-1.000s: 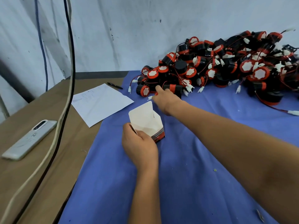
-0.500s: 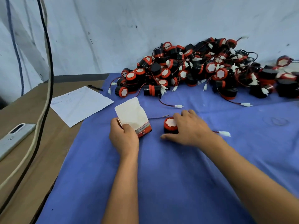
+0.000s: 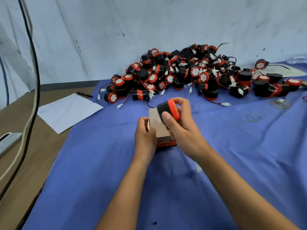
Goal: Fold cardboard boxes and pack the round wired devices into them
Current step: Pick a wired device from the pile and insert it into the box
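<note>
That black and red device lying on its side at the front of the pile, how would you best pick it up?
Grip the device across its round black body, fingers on one side and thumb on the other, coming from above and from the near side. It lies on its side on the blue cloth, so its curved flanks are exposed there; behind it the pile and tangled wires crowd it.

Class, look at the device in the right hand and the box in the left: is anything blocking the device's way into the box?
Nothing visible does. The right hand holds the device right at the box, whose flap stands open behind it. The left hand grips the box's left side. The opening itself is hidden behind the hand.
</note>
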`<action>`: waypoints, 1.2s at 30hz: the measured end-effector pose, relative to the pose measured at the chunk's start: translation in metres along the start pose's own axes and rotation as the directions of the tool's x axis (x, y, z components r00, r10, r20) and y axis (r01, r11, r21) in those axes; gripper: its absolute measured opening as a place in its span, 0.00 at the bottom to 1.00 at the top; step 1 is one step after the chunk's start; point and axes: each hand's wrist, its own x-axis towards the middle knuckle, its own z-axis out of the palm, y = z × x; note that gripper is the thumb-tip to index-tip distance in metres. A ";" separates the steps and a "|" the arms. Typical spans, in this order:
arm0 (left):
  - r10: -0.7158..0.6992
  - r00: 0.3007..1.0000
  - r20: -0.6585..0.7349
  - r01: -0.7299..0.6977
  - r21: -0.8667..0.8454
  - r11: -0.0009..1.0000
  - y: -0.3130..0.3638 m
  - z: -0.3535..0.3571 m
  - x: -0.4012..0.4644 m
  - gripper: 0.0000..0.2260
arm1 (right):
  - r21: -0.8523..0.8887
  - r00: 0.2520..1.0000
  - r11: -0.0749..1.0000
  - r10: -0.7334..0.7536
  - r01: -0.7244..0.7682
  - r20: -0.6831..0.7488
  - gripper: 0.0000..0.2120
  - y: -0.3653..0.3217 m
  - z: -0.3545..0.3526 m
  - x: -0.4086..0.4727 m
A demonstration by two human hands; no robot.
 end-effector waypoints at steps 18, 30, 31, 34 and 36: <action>0.009 0.995 0.099 -0.010 0.008 1.000 -0.015 0.003 0.007 0.10 | -0.829 0.994 0.557 -0.051 -0.053 -0.098 0.20 0.002 0.005 0.001; -0.021 0.992 0.124 0.037 -0.130 0.991 -0.014 0.002 0.006 0.08 | -0.947 0.941 0.320 0.317 0.009 0.116 0.08 -0.018 0.006 0.018; -0.010 0.992 0.126 0.025 -0.123 0.992 -0.014 0.002 0.005 0.08 | -0.952 0.940 0.307 0.319 0.018 0.120 0.13 -0.017 0.008 0.017; 0.007 0.991 0.135 0.008 -0.112 0.994 -0.013 0.002 0.004 0.08 | -0.961 0.959 0.277 0.267 0.014 0.091 0.18 -0.014 0.010 0.015; 0.033 0.989 0.144 -0.019 -0.099 0.995 -0.012 0.003 0.002 0.07 | -0.966 0.970 0.258 0.238 -0.007 0.057 0.19 -0.015 0.013 0.012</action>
